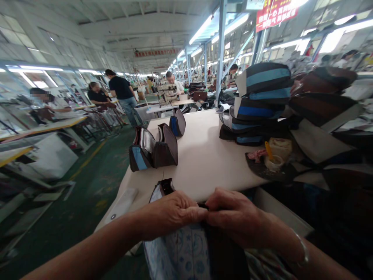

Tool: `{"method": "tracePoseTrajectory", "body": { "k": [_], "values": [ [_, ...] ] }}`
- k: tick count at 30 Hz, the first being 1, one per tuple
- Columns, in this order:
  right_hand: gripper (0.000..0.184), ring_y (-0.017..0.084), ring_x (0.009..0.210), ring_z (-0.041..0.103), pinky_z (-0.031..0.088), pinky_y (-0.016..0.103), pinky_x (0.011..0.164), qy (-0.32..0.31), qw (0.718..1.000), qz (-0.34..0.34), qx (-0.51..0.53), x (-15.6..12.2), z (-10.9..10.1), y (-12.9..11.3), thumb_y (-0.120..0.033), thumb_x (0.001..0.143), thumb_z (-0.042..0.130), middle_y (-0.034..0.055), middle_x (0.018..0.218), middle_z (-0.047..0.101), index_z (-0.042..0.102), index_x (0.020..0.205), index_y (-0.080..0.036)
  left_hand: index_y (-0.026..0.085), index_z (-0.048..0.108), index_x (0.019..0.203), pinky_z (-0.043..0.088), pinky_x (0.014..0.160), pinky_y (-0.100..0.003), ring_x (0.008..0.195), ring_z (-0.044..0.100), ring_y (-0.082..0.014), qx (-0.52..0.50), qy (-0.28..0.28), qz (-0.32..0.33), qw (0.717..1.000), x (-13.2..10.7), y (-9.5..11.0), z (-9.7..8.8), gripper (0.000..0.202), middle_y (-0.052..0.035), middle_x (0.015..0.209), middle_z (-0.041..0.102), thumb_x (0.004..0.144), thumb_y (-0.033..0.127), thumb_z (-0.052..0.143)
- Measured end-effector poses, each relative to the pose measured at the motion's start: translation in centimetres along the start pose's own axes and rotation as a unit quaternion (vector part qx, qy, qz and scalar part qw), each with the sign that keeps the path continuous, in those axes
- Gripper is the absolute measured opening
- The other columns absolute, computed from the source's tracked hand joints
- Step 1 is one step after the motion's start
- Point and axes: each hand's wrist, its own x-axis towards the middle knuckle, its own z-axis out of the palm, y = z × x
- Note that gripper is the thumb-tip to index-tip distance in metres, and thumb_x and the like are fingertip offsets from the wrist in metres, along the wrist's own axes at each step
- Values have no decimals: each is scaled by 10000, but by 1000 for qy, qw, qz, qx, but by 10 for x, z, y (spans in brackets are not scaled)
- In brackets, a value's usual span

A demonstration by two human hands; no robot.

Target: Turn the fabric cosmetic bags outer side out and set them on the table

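Observation:
A dark bag with a pale blue patterned lining stands at the near edge of the table, its opening toward me. My left hand is closed on the bag's upper edge, thumb pointing right. Close beside it, my right hand has its fingers curled on the same dark edge, and the two hands nearly touch. What lies under the fingertips is hidden. Farther up the table, a black bag with a light blue panel stands beside a dark brown-grey bag. A smaller bag with a blue side sits behind them.
Stacked black and blue bag pieces rise at the table's right, with brown ones beyond. A tub with a yellow-handled tool stands before them. The pale table borders a green floor. Several people work behind.

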Motion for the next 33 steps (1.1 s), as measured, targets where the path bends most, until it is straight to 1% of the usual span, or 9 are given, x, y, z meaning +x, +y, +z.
{"method": "tracePoseTrajectory", "body": {
  "k": [4,6,8,12,15,20,25,31,33],
  "values": [
    [185,144,859,546,444,255,742,29,990,68,120,0,-3,-5,-49,901,508,93,980,575,633,1017,-121,177,420,663,205,527,-276,588,248,-97,76,3,22,997,-4,6,5,407,53,641,279,948,443,538],
    [102,142,833,559,444,252,729,33,971,118,204,3,-9,-8,-142,919,551,81,951,582,647,946,-120,178,428,673,236,536,-262,592,298,-95,140,13,38,989,-7,11,11,322,51,642,310,943,329,516],
    [184,137,792,549,430,254,706,26,948,184,259,10,-16,-12,-254,974,528,57,893,581,653,921,-130,180,420,679,265,562,-248,606,353,-92,218,39,77,972,-11,15,19,258,50,649,359,923,233,487],
    [231,111,738,500,390,239,669,-81,943,237,219,26,-28,-16,-296,1000,532,18,850,536,627,855,-143,182,450,746,263,609,-265,649,397,-103,359,116,145,915,-19,19,31,182,39,716,485,923,217,481],
    [232,93,709,468,365,223,638,-147,942,213,214,30,-29,-16,-259,984,564,-1,827,507,593,784,-145,177,541,787,282,601,-247,659,447,-105,322,115,96,935,-23,18,24,226,32,732,530,949,334,527],
    [211,99,716,456,360,229,644,-117,945,224,207,24,-16,-11,-253,990,544,-1,824,508,581,809,-151,141,700,911,372,678,-244,742,503,-141,153,33,44,987,-27,15,-10,541,-18,802,589,1015,536,345],
    [241,101,729,452,359,238,658,-100,946,220,217,16,-7,-7,-280,1011,513,-1,843,503,546,805,-161,136,679,875,332,606,-227,650,409,-108,165,11,4,986,-26,12,-18,283,36,695,475,913,392,564],
    [259,107,730,449,359,250,665,-90,946,232,210,14,-5,-10,-299,1016,502,4,842,500,525,796,-165,167,646,789,351,607,-202,654,477,-95,235,133,49,962,-29,7,9,117,50,685,530,799,157,530],
    [268,107,726,448,356,252,660,-85,946,233,207,14,-5,-11,-308,1019,497,6,844,499,518,794,-165,170,662,830,390,673,-204,722,531,-109,239,133,72,959,-34,5,7,137,38,748,581,769,126,548]
  ]
}}
